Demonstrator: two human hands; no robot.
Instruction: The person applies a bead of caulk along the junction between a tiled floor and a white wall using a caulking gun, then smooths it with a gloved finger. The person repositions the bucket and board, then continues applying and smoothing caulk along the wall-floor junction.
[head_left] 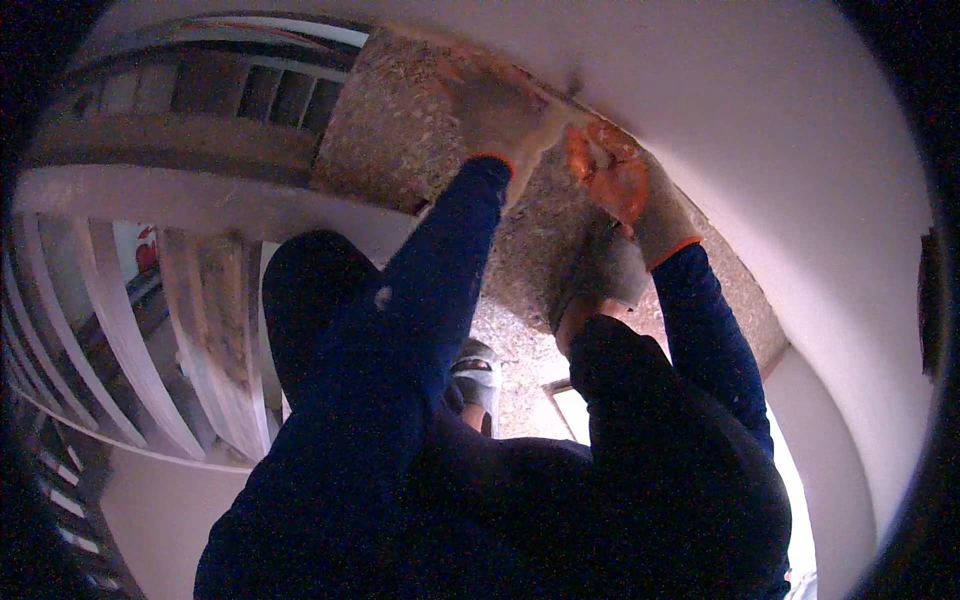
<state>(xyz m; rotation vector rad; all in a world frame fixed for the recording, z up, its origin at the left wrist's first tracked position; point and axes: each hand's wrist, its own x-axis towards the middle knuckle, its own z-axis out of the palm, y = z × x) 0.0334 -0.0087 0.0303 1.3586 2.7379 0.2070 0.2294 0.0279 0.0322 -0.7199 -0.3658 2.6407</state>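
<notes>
I am crouched over a speckled stone floor (400,140) where it meets a white wall (780,150). My left hand (500,112), in a grey glove with an orange cuff, reaches to the foot of the wall, fingers against the joint. Close beside it to the right, my right hand (620,185), in a glove with an orange palm, has its fingers curled at the same joint. Whether either hand holds something is hidden by the gloves. Dark blue sleeves cover both forearms.
My knees in dark trousers fill the lower middle, with a sandalled foot (476,378) between them and another foot (603,285) under my right wrist. White balusters of a railing (120,330) curve along the left, with stair steps (230,90) above them.
</notes>
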